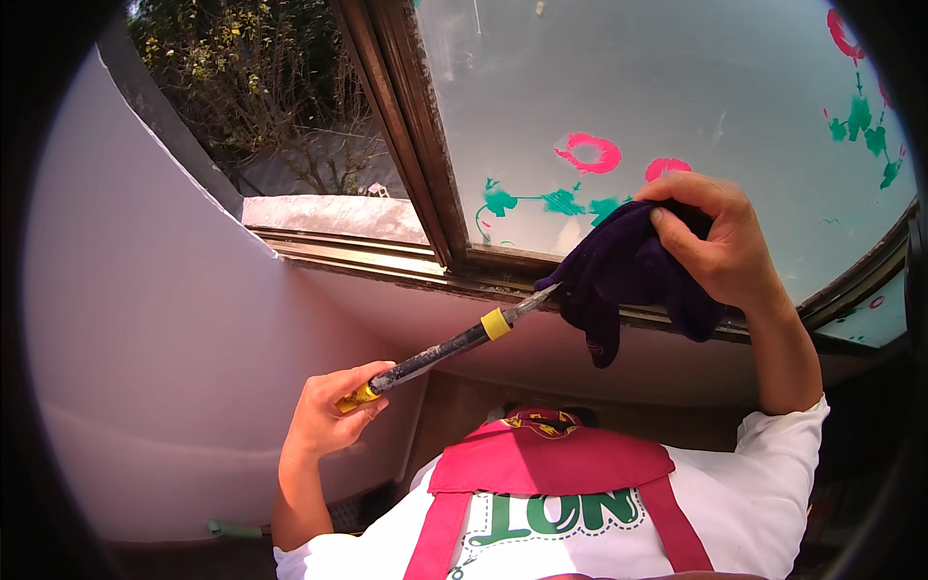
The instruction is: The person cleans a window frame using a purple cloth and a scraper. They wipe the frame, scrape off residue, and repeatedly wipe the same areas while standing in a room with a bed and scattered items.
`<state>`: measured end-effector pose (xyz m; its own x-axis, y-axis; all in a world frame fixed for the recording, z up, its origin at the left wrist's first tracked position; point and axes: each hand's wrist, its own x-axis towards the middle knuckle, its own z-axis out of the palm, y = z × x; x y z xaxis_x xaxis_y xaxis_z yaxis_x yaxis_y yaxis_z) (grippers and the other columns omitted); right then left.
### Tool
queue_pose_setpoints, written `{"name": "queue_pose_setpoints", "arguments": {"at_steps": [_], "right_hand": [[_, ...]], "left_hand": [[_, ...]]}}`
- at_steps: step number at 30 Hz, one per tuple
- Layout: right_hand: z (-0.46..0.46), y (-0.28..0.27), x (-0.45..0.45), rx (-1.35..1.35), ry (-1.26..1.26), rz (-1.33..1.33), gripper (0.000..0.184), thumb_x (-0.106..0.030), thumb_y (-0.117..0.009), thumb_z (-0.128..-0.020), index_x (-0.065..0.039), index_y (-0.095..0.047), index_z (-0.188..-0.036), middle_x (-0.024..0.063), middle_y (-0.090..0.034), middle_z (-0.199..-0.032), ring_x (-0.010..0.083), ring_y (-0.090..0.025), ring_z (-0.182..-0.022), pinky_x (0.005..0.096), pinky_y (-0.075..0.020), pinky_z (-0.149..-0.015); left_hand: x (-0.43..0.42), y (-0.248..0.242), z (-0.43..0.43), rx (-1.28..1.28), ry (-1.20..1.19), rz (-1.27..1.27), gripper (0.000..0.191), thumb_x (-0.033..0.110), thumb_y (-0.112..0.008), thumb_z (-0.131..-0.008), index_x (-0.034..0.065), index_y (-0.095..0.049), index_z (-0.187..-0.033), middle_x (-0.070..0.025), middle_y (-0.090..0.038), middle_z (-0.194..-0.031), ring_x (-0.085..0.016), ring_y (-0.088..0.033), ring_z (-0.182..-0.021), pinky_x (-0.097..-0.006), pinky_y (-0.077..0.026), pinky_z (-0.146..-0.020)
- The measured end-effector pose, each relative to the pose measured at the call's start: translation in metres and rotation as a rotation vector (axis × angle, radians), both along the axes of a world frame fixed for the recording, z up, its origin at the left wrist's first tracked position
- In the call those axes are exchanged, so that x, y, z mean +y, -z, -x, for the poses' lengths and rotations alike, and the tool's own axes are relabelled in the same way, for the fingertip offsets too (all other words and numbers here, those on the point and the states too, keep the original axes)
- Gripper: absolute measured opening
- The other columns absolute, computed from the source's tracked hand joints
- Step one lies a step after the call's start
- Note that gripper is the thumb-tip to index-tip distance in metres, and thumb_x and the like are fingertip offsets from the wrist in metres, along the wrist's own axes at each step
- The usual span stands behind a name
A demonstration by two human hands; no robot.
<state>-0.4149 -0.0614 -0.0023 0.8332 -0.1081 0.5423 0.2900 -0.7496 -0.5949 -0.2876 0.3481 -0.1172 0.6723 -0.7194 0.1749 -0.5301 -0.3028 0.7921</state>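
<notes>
My left hand (326,409) grips the yellow end of a scraper-like tool (442,351) with a worn black handle and a yellow collar. Its metal tip points up and right, meeting the lower left edge of a dark purple cloth (616,268); whether it touches the cloth cannot be told. Between thumb and fingers, my right hand (718,239) pinches the cloth's upper part, and the rest hangs in folds over the brown window track (500,279). Behind it stands a frosted window pane (652,87) with pink and green flower decals, partly covered by the cloth.
On the left the window stands open, showing shrubs (268,87) and a pale outer ledge (333,216). A brown sash upright (413,145) divides opening and pane. A light wall (167,326) runs down the left side. I wear a red apron (551,464).
</notes>
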Motion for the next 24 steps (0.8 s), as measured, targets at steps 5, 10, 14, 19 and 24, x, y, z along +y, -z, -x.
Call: {"name": "queue_pose_setpoints", "arguments": {"at_steps": [5, 10, 14, 19, 24], "right_hand": [[-0.04, -0.029, 0.019, 0.059, -0.077, -0.127, 0.018, -0.005, -0.06, -0.09, 0.005, -0.071, -0.101, 0.0027, -0.069, -0.078, 0.0074, -0.059, -0.071, 0.0242, -0.0496, -0.066], [-0.067, -0.03, 0.041, -0.056, -0.045, -0.112, 0.018, -0.006, -0.06, -0.093, 0.004, -0.071, -0.103, 0.0028, -0.069, -0.08, 0.0071, -0.061, -0.073, 0.0244, -0.0516, -0.067], [-0.07, 0.004, 0.046, -0.114, -0.007, -0.048, 0.015, -0.003, -0.061, -0.096, 0.002, -0.071, -0.106, 0.0, -0.069, -0.085, 0.0053, -0.06, -0.076, 0.0235, -0.0494, -0.068], [-0.051, 0.058, 0.03, 0.051, 0.183, 0.008, 0.017, -0.005, -0.064, -0.088, 0.001, -0.071, -0.102, 0.0138, -0.073, -0.089, 0.0228, -0.067, -0.074, 0.0317, -0.053, -0.071], [-0.025, 0.087, 0.016, 0.043, 0.13, 0.127, 0.018, -0.003, -0.065, -0.086, 0.002, -0.071, -0.102, 0.0173, -0.073, -0.093, 0.0342, -0.071, -0.083, 0.0371, -0.0556, -0.076]], "left_hand": [[0.053, -0.007, 0.011, 0.073, -0.12, -0.038, 0.044, -0.008, -0.076, -0.079, -0.0004, -0.07, -0.122, -0.0027, -0.068, -0.08, -0.006, -0.058, -0.067, -0.0214, -0.048, -0.062], [0.067, 0.009, 0.019, 0.006, -0.189, 0.085, 0.047, -0.007, -0.077, -0.077, 0.0025, -0.071, -0.122, -0.0039, -0.07, -0.081, -0.008, -0.06, -0.066, -0.0228, -0.048, -0.061], [0.057, 0.018, 0.015, -0.256, -0.234, -0.065, 0.054, -0.003, -0.079, -0.073, 0.0149, -0.073, -0.123, -0.0028, -0.065, -0.074, -0.018, -0.061, -0.059, -0.0286, -0.048, -0.056], [0.038, 0.014, 0.01, -0.638, -0.352, -0.346, 0.056, 0.001, -0.079, -0.071, 0.0255, -0.074, -0.122, -0.0019, -0.052, -0.066, -0.023, -0.054, -0.055, -0.034, -0.044, -0.051], [0.028, -0.024, 0.003, -0.775, -0.309, -0.561, 0.054, 0.006, -0.078, -0.073, 0.0277, -0.073, -0.122, -0.0026, -0.054, -0.066, -0.023, -0.058, -0.055, -0.0365, -0.045, -0.051]]}}
